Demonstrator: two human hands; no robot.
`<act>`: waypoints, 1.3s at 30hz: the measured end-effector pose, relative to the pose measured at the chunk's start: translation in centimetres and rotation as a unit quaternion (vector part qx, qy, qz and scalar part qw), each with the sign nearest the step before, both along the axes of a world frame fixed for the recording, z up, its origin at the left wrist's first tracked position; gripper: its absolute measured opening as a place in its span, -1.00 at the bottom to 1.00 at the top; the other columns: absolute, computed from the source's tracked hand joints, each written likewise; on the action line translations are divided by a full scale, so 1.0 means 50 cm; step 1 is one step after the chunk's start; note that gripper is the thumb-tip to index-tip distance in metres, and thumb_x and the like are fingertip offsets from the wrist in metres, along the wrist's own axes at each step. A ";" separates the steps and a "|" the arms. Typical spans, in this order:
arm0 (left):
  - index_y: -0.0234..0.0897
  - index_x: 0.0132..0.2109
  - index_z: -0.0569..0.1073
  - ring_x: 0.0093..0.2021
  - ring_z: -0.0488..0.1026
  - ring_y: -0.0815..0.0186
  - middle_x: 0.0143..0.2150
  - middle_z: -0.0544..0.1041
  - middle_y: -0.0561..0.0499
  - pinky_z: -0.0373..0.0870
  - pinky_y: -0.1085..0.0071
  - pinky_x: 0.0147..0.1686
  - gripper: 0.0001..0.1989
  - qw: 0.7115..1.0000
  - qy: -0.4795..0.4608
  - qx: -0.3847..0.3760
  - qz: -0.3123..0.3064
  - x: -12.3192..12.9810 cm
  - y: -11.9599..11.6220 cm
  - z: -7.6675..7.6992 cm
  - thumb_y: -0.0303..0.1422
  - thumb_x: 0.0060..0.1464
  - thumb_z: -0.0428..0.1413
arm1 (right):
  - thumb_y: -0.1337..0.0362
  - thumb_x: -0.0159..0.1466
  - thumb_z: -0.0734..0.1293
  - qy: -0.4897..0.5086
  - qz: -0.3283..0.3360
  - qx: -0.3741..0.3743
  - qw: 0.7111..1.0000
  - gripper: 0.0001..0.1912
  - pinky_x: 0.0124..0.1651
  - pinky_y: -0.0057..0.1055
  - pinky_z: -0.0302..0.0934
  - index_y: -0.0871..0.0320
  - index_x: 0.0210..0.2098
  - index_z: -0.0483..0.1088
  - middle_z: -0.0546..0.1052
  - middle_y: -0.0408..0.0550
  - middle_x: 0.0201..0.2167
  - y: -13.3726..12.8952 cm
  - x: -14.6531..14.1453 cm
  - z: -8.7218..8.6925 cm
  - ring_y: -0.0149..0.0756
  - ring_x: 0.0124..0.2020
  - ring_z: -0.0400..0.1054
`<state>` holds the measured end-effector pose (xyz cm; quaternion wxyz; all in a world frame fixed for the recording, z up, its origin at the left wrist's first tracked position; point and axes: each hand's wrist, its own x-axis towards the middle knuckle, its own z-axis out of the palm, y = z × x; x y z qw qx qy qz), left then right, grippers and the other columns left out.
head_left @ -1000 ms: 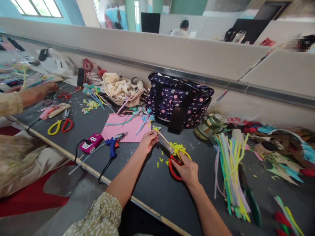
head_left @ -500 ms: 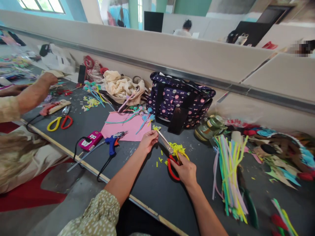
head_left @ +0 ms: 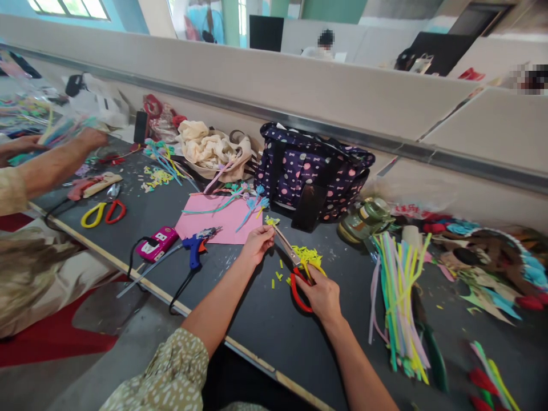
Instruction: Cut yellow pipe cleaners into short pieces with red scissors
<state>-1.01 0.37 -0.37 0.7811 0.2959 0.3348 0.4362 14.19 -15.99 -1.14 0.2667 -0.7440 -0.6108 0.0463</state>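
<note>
My left hand (head_left: 258, 244) is pinched closed over the dark table, its fingertips at the scissors' tips. A small yellow-green piece (head_left: 271, 221) shows just past those fingertips; whether it is held or lies behind them I cannot tell. In my right hand (head_left: 322, 294) are scissors (head_left: 293, 254) with one red and one yellow handle loop, the blades pointing to my left fingertips. Under and beside the blades lies a heap of short yellow cut pieces (head_left: 309, 256), with several loose bits left of it.
A blue glue gun (head_left: 196, 246), a pink paper sheet (head_left: 214, 220) and other scissors (head_left: 105, 211) lie left. Behind stands a patterned bag (head_left: 317, 171) with a phone (head_left: 309, 206) leaning on it. Right are a green jar (head_left: 363, 220) and pastel fuzzy stems (head_left: 402, 302). A co-worker's arm (head_left: 60, 162) reaches in at left.
The co-worker's hands at left have shifted, and a blurred bunch of pastel strips now shows between them. My hands and the scissors have hardly moved.
</note>
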 end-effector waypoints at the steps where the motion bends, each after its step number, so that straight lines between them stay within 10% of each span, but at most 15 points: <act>1: -0.38 -0.43 0.44 -0.61 0.22 0.56 -0.58 0.36 0.10 0.17 0.61 -0.60 -0.72 1.000 0.001 0.001 -0.001 0.000 -0.001 0.001 -0.36 -0.32 0.34 | -0.11 0.21 0.18 -0.001 0.002 -0.001 1.000 -0.60 -0.48 -0.50 0.04 0.08 -0.36 0.40 0.36 -0.22 -0.61 0.000 0.001 -0.002 -0.44 -0.60 0.25; 39: -0.37 -0.40 0.45 -0.61 0.21 0.55 -0.53 0.42 0.08 0.18 0.55 -0.61 -0.73 1.000 -0.005 0.008 0.016 -0.006 0.008 -0.002 -0.39 -0.31 0.33 | -0.08 0.18 0.22 -0.075 -0.029 -0.016 0.997 -0.61 -0.46 -0.49 0.01 0.09 -0.24 0.38 0.47 -0.16 -0.51 0.003 0.005 -0.005 -0.35 -0.47 0.37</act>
